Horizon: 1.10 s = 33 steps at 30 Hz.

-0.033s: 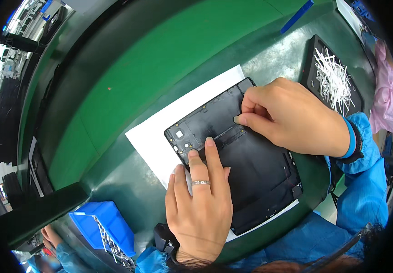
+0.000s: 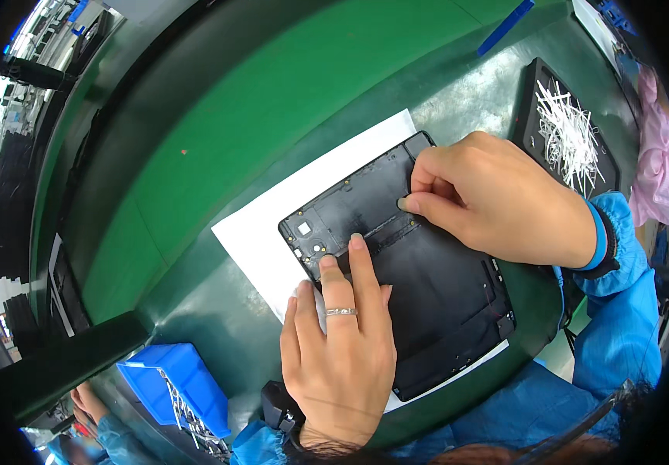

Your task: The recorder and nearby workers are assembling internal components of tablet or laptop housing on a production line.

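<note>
Black housing point(image 2: 443, 302), open face up, is carried on a white sheet point(image 2: 253, 240) toward the near edge of the green worktop point(image 2: 210, 310); the sheet's left corner is exposed beyond the housing. Fine fingertip work at the inner face is judged to be in hand. For good control, the shell should be steadied by light, even pressure, so that it is neither flexed nor slid over the sheet, and weight should be taken off the small openings at its left corner. Nails should be held clear of the inner face, and the cord point(image 2: 559, 283) by the right wrist should be allowed to hang free of the housing. The left hand point(image 2: 342, 341) is laid palm down with fingers extended, the index and middle fingertips rested on the housing near its left corner; nothing is seen grasped. The right hand point(image 2: 505, 194) is brought across the housing's right-hand edge, its thumb and index finger curled toward each other; whether a small piece is pinched between them cannot be told, the gap being partly hidden. White strips point(image 2: 567, 136) are heaped in a black tray point(image 2: 528, 120) toward the worktop's right edge.
</note>
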### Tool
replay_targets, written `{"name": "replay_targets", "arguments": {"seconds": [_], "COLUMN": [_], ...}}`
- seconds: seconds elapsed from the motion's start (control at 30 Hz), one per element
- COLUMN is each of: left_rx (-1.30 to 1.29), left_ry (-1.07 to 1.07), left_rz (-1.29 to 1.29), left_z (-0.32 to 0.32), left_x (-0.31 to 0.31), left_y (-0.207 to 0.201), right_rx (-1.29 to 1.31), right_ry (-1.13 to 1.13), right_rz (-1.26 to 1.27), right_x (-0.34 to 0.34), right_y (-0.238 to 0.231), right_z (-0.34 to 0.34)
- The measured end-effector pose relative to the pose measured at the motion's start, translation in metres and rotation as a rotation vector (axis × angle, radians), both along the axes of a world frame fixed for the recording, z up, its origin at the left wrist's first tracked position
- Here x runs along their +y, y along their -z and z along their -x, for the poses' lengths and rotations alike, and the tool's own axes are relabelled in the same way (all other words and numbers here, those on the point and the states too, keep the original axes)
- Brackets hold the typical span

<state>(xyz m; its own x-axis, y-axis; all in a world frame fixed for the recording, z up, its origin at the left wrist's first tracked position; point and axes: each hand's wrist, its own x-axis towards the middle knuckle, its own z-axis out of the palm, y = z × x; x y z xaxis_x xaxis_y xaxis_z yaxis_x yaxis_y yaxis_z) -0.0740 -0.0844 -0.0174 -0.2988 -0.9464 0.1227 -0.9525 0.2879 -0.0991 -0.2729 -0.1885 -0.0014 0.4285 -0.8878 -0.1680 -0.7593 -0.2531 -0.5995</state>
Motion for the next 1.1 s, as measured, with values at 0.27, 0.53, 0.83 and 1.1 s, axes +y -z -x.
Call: {"name": "replay_targets", "arguments": {"seconds": [0.27, 0.53, 0.83, 1.1], "left_rx": [-0.034, 0.014, 0.006, 0.0], "left_ry": [-0.013, -0.017, -0.015, 0.02], "left_rz": [-0.021, 0.039, -0.012, 0.018], "left_z": [0.001, 0.0, 0.0, 0.004], "left_x": [0.0, 0.002, -0.001, -0.003], "left_y": [-0.002, 0.007, 0.0, 0.004], "right_rx": [-0.059, -0.056, -0.023, 0.1], "right_ry": [-0.044, -0.045, -0.032, 0.123], "right_rz": [0.114, 0.121, 0.107, 0.022], "right_x": [0.002, 0.003, 0.003, -0.001], "right_y": [0.009, 0.011, 0.011, -0.011], "right_z": [0.003, 0.002, 0.001, 0.002]}}
